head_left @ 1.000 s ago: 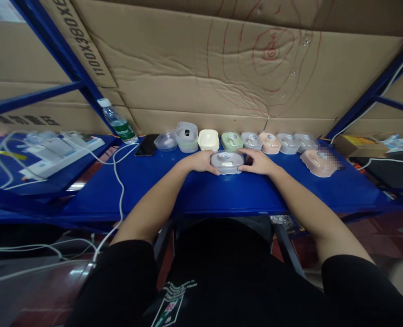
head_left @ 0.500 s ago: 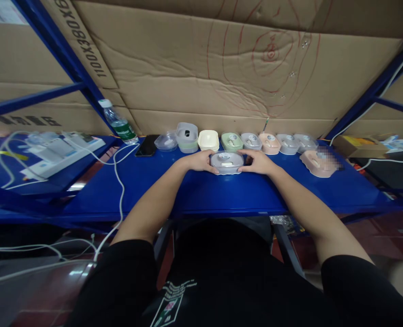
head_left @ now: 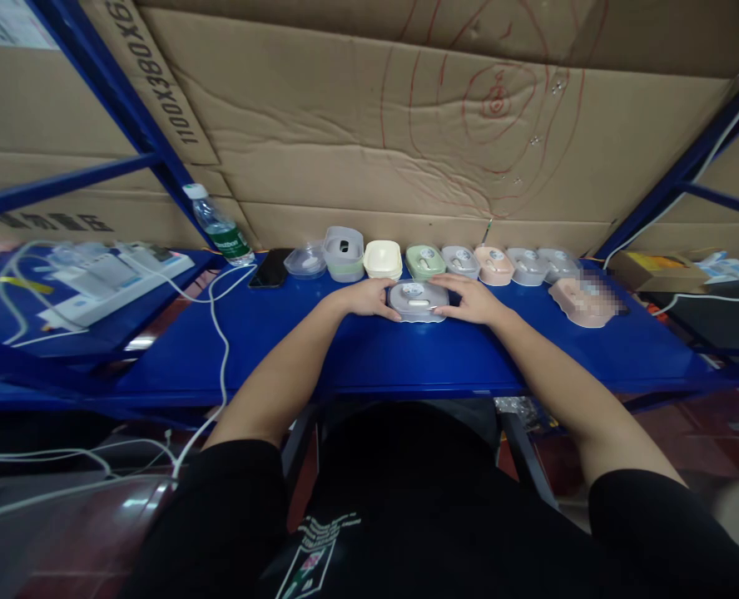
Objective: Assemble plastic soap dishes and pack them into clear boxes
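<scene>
A grey lidded food container (head_left: 417, 304) with a clear top and a round label sits on the blue table (head_left: 369, 358), between my two hands. My left hand (head_left: 369, 298) grips its left side, thumb at the near corner. On the opposite side, my right hand (head_left: 473, 299) holds it with the thumb near the front and the fingers along the far edge. Just behind it stand a cream open container (head_left: 383, 259), a green lidded container (head_left: 425, 261) and another grey lidded one (head_left: 460, 260).
To the right are a peach container (head_left: 493, 264), more grey containers (head_left: 528, 265) and a pink, partly blurred one (head_left: 582, 304). Stacked tubs (head_left: 344, 254), a clear lid (head_left: 305, 261), a phone (head_left: 270, 269) and a water bottle (head_left: 223, 229) stand left. A white cable (head_left: 218, 333) crosses the table.
My right hand's fingers have moved left along the container's far edge. The container stays between both hands, nearly in the same spot.
</scene>
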A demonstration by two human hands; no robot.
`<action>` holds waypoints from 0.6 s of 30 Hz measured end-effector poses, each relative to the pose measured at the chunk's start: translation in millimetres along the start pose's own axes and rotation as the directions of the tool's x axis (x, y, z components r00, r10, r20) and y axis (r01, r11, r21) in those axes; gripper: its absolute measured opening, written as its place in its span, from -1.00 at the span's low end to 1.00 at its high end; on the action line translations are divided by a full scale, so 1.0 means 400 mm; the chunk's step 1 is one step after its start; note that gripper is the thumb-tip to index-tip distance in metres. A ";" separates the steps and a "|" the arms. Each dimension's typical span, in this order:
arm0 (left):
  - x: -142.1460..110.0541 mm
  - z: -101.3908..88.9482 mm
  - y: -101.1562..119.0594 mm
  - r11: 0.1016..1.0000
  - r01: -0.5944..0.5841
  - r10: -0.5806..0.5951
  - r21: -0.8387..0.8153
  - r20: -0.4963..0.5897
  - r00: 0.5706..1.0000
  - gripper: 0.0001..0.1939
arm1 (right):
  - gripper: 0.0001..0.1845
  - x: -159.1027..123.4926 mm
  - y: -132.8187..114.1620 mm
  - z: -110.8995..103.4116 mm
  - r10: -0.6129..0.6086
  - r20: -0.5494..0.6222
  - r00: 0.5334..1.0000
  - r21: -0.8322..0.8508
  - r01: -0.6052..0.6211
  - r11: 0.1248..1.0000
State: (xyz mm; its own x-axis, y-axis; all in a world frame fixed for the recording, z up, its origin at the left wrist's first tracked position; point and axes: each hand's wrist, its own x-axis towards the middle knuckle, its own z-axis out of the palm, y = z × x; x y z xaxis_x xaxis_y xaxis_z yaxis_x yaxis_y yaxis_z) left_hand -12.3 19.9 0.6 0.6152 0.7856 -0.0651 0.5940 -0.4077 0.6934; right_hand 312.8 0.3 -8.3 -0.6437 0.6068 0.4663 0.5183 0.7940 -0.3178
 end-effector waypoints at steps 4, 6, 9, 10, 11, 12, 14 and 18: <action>-0.002 0.001 0.016 1.000 0.005 -0.005 -0.030 -0.009 1.000 -0.08 | -0.03 -0.003 0.011 0.004 0.018 0.021 1.000 0.006 -0.018 1.000; -0.003 0.001 0.021 1.000 0.009 -0.010 -0.026 -0.017 1.000 -0.11 | 0.00 -0.004 0.018 0.007 0.029 0.022 0.999 0.009 -0.029 1.000; -0.002 0.002 0.024 1.000 0.004 -0.004 -0.012 -0.018 1.000 -0.16 | 0.00 -0.003 0.021 0.009 0.026 0.016 1.000 0.014 -0.026 1.000; -0.002 0.003 0.023 1.000 0.004 -0.004 -0.010 -0.016 1.000 -0.17 | 0.00 -0.002 0.020 0.009 0.024 0.015 1.000 0.016 -0.024 1.000; -0.002 0.003 0.023 1.000 0.006 -0.006 -0.010 -0.016 1.000 -0.17 | 0.00 -0.001 0.018 0.008 0.022 0.014 1.000 0.018 -0.022 1.000; -0.001 0.003 0.023 1.000 0.006 -0.006 -0.010 -0.017 1.000 -0.17 | -0.01 -0.001 0.016 0.007 0.021 0.013 1.000 0.022 -0.021 1.000; -0.001 0.003 0.024 1.000 0.005 -0.006 -0.008 -0.019 1.000 -0.19 | -0.04 0.000 0.013 0.005 0.019 0.015 1.000 0.031 -0.020 0.999; -0.002 0.000 0.025 1.000 -0.018 0.018 0.025 -0.018 1.000 -0.27 | -0.05 0.001 0.015 0.002 0.007 0.017 1.000 0.051 -0.008 0.999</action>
State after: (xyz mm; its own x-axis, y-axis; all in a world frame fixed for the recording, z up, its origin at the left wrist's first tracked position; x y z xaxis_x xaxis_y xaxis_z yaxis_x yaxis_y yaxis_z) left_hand -7.0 15.4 7.7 0.6164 0.7865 -0.0395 0.5957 -0.4329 0.6765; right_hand 315.2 5.5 -10.9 -0.6496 0.6131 0.4496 0.4940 0.7899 -0.3633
